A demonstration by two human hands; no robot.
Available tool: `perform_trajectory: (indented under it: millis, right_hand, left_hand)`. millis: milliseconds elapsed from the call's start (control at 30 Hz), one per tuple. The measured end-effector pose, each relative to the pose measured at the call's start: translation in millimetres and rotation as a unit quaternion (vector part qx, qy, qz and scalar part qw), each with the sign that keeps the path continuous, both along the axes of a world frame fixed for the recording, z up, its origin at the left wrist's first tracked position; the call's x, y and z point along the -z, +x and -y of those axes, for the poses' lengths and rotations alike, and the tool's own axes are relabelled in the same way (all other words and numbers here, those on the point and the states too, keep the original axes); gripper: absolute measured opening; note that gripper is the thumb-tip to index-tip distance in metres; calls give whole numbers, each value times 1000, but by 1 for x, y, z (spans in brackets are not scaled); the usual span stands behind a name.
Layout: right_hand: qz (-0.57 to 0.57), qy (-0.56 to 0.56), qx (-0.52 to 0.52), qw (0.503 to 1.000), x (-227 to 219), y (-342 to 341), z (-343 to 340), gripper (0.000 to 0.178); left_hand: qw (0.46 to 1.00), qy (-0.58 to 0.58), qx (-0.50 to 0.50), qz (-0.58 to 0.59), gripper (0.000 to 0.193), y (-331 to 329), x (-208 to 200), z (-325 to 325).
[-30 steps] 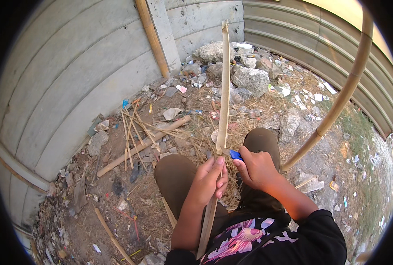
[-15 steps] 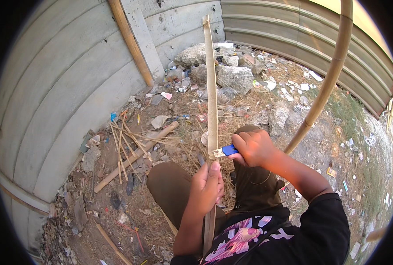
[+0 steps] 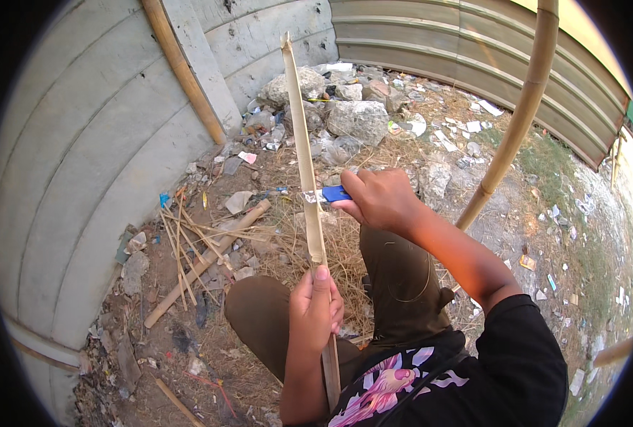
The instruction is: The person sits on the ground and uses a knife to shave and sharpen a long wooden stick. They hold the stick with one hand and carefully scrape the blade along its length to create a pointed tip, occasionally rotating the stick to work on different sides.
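A long split bamboo strip [image 3: 301,135] stands upright in front of me, leaning slightly left at its top, its pale hollow inner side toward me. My left hand [image 3: 316,302] is closed round its lower part, thumb on the near face, just below a node. The strip's lower end runs down between my legs against my shirt. My right hand [image 3: 384,198] grips the blue handle of a knife [image 3: 336,193]. The knife's blade lies across the strip above the node; its surface looks smeared or worn.
Thin bamboo sticks [image 3: 181,245] and a bamboo pole [image 3: 209,263] lie on the littered ground at left. A slanting bamboo pole [image 3: 519,135] rises at right. Rocks [image 3: 357,121] are piled ahead, by a concrete wall [image 3: 96,142] and a corrugated metal fence [image 3: 466,50].
My right hand has moved the knife up along the strip, away from my left hand. The strip's top now leans more to the left. My left hand keeps its grip.
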State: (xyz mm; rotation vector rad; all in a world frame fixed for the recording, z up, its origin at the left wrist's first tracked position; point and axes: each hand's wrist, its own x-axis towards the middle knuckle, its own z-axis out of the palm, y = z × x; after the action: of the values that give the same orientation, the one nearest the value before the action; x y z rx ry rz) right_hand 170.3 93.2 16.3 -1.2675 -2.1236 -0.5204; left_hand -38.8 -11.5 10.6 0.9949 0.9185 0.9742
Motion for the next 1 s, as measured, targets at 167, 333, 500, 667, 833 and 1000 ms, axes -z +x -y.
perform_trajectory:
  millis: [167, 333, 500, 667, 833, 1000]
  right_hand:
    - [1, 20, -16, 1000, -5, -14, -7, 41]
    - [67, 98, -61, 991, 1, 2, -45, 49]
    - [24, 52, -26, 998, -3, -14, -66, 49]
    - [-230, -17, 162, 959, -37, -1, -105, 43]
    - [-163, -82, 74, 980, -8, 9, -129, 34]
    - [-233, -141, 68, 960, -8, 29, -142, 32]
  left_hand:
    - [1000, 8, -9, 16, 41, -9, -1, -4]
    - [1000, 17, -17, -6, 42, -9, 1, -7]
    - [999, 10, -42, 29, 41, -14, 4, -11]
    - [999, -26, 16, -18, 40, 5, 22, 0]
    - [999, -41, 9, -32, 40, -2, 21, -6]
    - [998, -25, 21, -60, 39, 3, 25, -7]
